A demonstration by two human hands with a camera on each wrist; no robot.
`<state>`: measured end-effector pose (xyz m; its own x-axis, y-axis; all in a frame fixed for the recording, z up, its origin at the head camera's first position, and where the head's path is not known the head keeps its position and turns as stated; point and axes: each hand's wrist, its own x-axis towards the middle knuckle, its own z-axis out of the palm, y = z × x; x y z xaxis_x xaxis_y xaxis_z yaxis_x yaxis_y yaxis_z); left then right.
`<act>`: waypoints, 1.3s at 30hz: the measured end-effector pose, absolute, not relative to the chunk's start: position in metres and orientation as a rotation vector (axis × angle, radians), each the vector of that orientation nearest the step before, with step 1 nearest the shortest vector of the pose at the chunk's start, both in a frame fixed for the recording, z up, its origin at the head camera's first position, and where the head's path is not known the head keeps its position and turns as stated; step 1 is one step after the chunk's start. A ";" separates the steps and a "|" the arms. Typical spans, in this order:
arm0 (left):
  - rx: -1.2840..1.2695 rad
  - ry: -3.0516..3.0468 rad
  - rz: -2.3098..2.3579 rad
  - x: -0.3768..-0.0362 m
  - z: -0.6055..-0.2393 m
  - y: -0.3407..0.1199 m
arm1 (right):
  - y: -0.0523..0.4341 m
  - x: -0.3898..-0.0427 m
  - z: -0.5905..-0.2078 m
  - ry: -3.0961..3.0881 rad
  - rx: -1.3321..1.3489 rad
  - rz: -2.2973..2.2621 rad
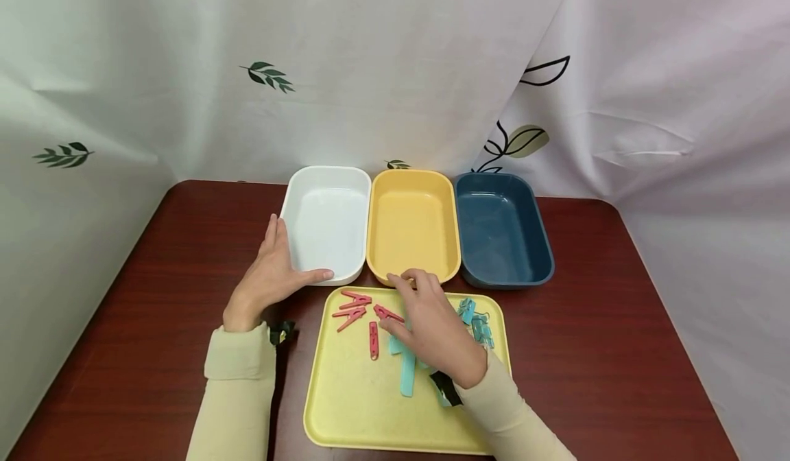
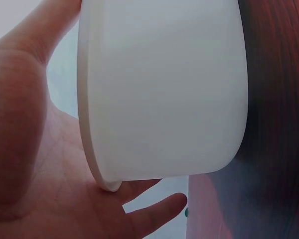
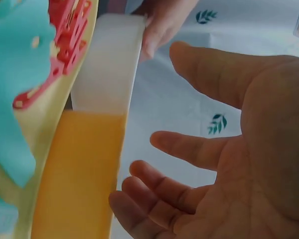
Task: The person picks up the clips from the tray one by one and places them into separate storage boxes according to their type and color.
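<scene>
In the head view, my left hand (image 1: 268, 276) rests against the near left corner of a white bin (image 1: 327, 224). Its fingers lie straight along the outer side and the thumb reaches over the front rim. The left wrist view shows the bin's white wall (image 2: 164, 89) beside the palm. My right hand (image 1: 432, 327) is over a yellow tray (image 1: 358, 413), fingertips at the front rim of a yellow bin (image 1: 413, 224), loosely spread and holding nothing. Pinkish-red clothespins (image 1: 373, 341) lie left of it. Light-blue flat pieces (image 1: 407, 375) lie partly hidden beneath it.
A dark blue bin (image 1: 503, 228) stands right of the yellow one, completing a row behind the tray. Teal clips (image 1: 481, 331) lie at the tray's right. The dark red wooden table (image 1: 617, 351) meets a white leaf-patterned cloth (image 1: 370, 70) at the back.
</scene>
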<state>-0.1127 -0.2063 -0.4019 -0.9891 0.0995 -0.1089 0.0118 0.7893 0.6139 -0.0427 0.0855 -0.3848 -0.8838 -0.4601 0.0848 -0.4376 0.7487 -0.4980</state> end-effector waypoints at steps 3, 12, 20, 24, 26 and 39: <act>0.088 2.840 0.971 -0.112 -0.401 -0.206 | 0.081 -0.040 -0.386 2.859 -0.798 -0.776; 0.086 2.833 0.957 -0.112 -0.401 -0.206 | 0.072 -0.036 -0.392 2.808 -0.927 -0.656; 0.081 2.827 0.953 -0.112 -0.401 -0.206 | 0.064 -0.032 -0.396 2.798 -1.020 -0.530; 0.089 2.826 0.957 -0.113 -0.401 -0.206 | 0.060 -0.031 -0.398 2.794 -1.041 -0.472; 0.091 2.822 0.960 -0.113 -0.400 -0.207 | 0.058 -0.030 -0.400 2.780 -1.033 -0.470; 0.079 2.818 0.969 -0.113 -0.401 -0.207 | 0.044 -0.025 -0.410 2.740 -1.065 -0.422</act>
